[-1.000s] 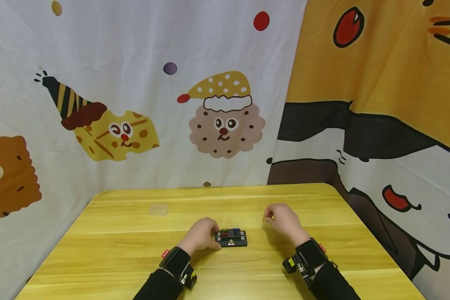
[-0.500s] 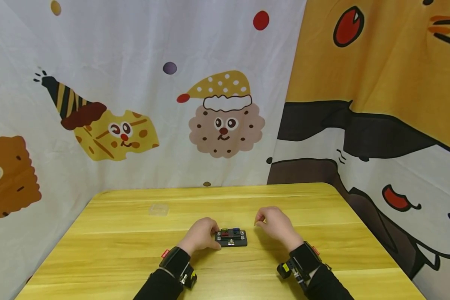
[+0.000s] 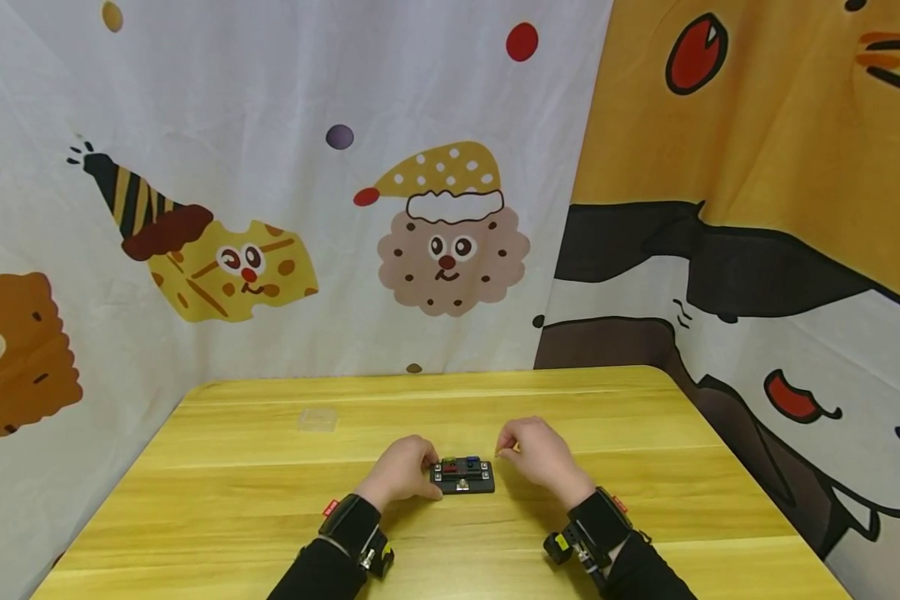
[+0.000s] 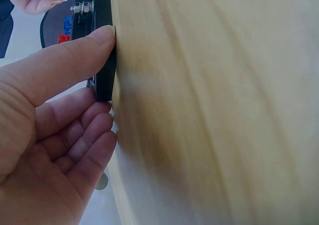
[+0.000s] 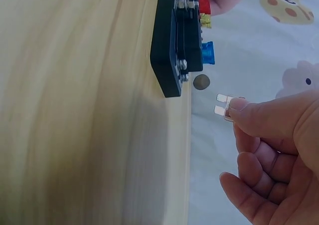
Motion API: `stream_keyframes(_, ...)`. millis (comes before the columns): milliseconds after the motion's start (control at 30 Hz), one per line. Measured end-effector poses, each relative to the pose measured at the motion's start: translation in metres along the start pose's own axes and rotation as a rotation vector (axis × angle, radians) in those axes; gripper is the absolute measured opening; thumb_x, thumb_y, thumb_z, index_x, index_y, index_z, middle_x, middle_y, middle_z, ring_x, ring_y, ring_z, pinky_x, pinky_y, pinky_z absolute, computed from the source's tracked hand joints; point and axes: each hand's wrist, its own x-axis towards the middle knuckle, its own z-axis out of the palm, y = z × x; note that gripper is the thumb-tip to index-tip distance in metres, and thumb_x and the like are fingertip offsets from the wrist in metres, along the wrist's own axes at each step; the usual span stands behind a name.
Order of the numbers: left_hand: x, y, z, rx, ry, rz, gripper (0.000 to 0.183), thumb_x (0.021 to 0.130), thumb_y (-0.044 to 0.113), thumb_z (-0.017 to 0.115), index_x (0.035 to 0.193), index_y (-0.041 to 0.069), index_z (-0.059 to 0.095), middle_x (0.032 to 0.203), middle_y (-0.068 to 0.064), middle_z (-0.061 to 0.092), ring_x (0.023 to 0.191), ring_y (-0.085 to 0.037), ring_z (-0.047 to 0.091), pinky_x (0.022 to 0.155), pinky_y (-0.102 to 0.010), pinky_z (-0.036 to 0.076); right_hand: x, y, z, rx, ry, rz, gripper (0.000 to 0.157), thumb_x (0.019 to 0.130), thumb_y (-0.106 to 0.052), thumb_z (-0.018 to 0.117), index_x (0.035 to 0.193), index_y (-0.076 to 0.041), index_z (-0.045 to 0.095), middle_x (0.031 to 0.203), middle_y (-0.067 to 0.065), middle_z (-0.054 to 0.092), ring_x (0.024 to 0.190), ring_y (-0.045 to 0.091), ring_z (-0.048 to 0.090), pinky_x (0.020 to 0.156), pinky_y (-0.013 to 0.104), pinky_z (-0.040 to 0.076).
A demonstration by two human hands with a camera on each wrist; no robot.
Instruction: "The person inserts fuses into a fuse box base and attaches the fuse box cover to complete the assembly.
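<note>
A black fuse block [image 3: 462, 486] lies on the table with metal terminal screws at its ends. My left hand [image 3: 399, 472] grips its left end, the thumb along the near edge and the fingers at the far side. Seated in the block are a red blade fuse [image 5: 204, 5], a yellow blade fuse [image 5: 205, 20] and a blue blade fuse [image 5: 208, 53]. Just right of the block and raised above the table, my right hand [image 3: 537, 451] pinches a clear blade fuse [image 5: 228, 106] between thumb and index finger. Its two metal prongs point toward the block, apart from it.
A small clear plastic box or lid [image 3: 317, 420] sits on the wooden table [image 3: 232, 500], toward the back left. Behind the table's far edge hangs a printed cloth [image 3: 270, 100] with cartoon figures.
My right hand has moved left and slightly nearer, carrying the clear blade fuse close to the right end of the fuse block. The left hand and the block have stayed in place.
</note>
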Motion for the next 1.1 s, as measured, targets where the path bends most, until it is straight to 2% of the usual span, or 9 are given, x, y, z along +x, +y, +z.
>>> stream_keyframes(433,0.0,-0.001,0.001,0.007,-0.005,-0.023,0.043,0.062,0.021,0.095,0.093,0.005,0.07,0.086,0.001,0.059,0.078,-0.015,0.054,0.074,-0.034,0.049,0.001,-0.008,0.005,-0.012,-0.011,-0.052,0.015,0.084,-0.012,0.079,0.079,-0.02,0.068,0.077,-0.013,0.058,0.079,0.012,0.053,0.074,0.035,0.047)
stream_keyframes(733,0.001,-0.001,0.0,0.004,-0.004,-0.021,0.043,0.062,0.021,0.095,0.093,0.005,0.07,0.086,0.001,0.058,0.077,-0.014,0.054,0.073,-0.034,0.048,0.001,-0.016,0.007,-0.006,0.007,-0.129,0.017,0.083,-0.013,0.08,0.077,-0.021,0.067,0.075,-0.014,0.058,0.076,0.01,0.054,0.071,0.033,0.048)
stream_keyframes(1100,0.001,0.002,-0.001,0.016,-0.002,-0.018,0.042,0.061,0.021,0.095,0.092,0.005,0.07,0.083,0.0,0.059,0.074,-0.013,0.052,0.072,-0.033,0.047,0.002,-0.023,0.011,-0.016,-0.022,-0.144,0.016,0.084,-0.014,0.08,0.08,-0.022,0.066,0.076,-0.014,0.059,0.079,0.011,0.054,0.072,0.032,0.047)
